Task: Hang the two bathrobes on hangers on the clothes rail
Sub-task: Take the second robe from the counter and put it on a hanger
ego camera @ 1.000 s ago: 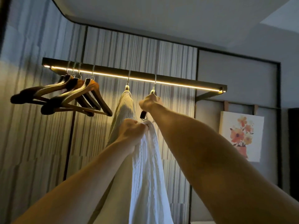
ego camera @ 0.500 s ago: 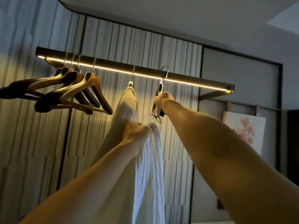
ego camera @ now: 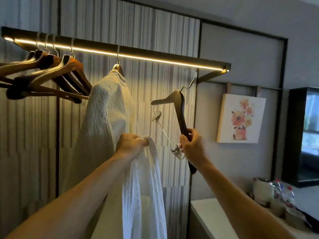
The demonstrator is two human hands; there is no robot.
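One white waffle bathrobe (ego camera: 107, 114) hangs on a hanger from the lit clothes rail (ego camera: 138, 50). My left hand (ego camera: 132, 144) grips the bunched top of a second white bathrobe (ego camera: 143, 195), which drapes down below it. My right hand (ego camera: 193, 147) holds a dark wooden hanger (ego camera: 180, 107) by one arm, off the rail and tilted steeply. Its metal hook points up to the right, just below the rail's right end. Its clip bar runs diagonally between my two hands.
Several empty wooden hangers (ego camera: 51, 73) hang at the rail's left end. A flower picture (ego camera: 241, 118) is on the wall to the right. A white counter (ego camera: 215, 214) at lower right carries a kettle (ego camera: 262, 188) and bottles (ego camera: 284, 192). A dark screen (ego camera: 307, 135) stands at far right.
My right hand has lifted the hanger off the rail and brought it down and to the right, tilting it. My left hand keeps its grip on the second bathrobe. The view has dropped.
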